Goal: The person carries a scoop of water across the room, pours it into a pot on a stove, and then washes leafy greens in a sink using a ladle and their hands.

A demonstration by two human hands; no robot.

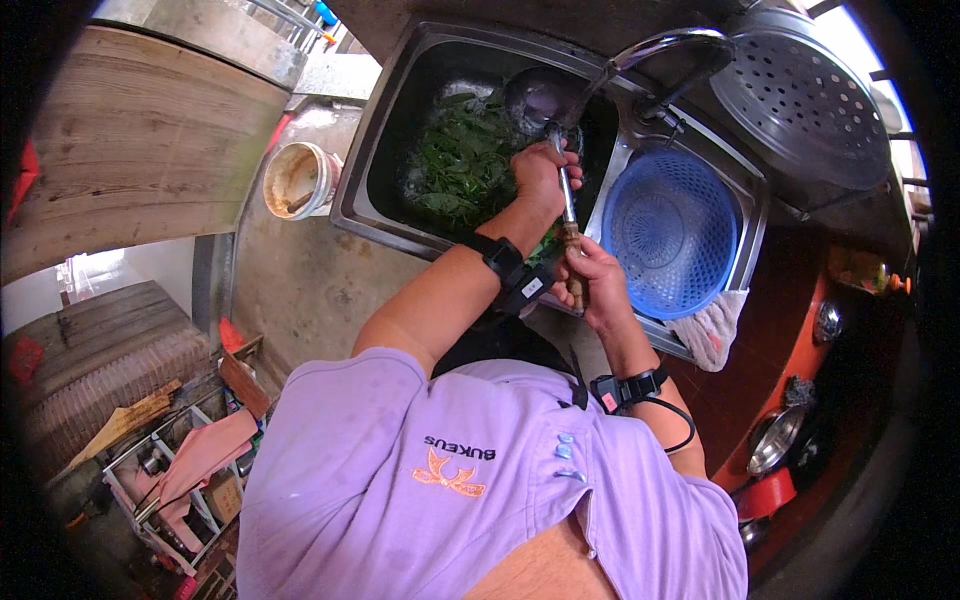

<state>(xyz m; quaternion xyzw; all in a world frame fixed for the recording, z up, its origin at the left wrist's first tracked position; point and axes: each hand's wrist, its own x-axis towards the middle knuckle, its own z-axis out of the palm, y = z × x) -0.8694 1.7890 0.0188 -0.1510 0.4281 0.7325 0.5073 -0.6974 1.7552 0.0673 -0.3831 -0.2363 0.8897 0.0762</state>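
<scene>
A metal ladle with a brown wooden handle slants over the sink basin. My right hand grips its handle. Higher up, near the bowl, the fingers of my left hand close around the metal shaft. The ladle's round bowl is under a thin stream of water from the curved chrome faucet. Green leafy vegetables lie in water in the basin, left of the ladle. A few more green leaves show below my left wrist, partly hidden by the wrist device.
A blue plastic colander sits in the smaller basin on the right, with a rag at its corner. Behind it leans a large perforated metal steamer pot. A dirty white bucket stands left of the sink. Metal bowls lie far right.
</scene>
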